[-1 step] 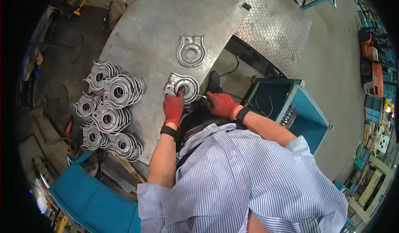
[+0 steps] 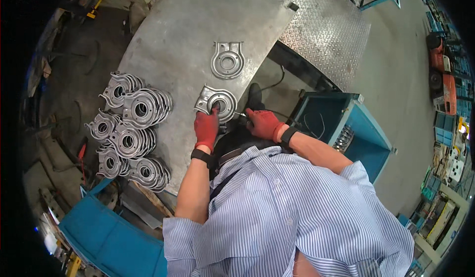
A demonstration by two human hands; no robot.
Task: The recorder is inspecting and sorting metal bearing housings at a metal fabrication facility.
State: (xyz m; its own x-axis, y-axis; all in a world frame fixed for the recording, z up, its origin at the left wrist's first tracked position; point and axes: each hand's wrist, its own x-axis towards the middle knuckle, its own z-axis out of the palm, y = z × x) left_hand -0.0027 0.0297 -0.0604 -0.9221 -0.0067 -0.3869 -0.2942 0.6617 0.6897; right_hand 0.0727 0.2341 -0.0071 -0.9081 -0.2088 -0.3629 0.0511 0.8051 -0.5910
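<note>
My red-gloved left grip [image 2: 207, 128] clamps a silvery, round-holed metal bracket [image 2: 229, 100], presumably steadying it, while my red-gloved right grip [image 2: 264, 124] pinches a slim, possibly metal tool [image 2: 241, 114].

Light glints off a diamond-plate sheet [image 2: 329, 34] beyond the right edge of a metal table [image 2: 168, 44] as I face the grey floor [image 2: 396, 79]; an open blue box [image 2: 372, 131] stands farther right, a blue container [image 2: 114, 232] near the near-left corner.
</note>
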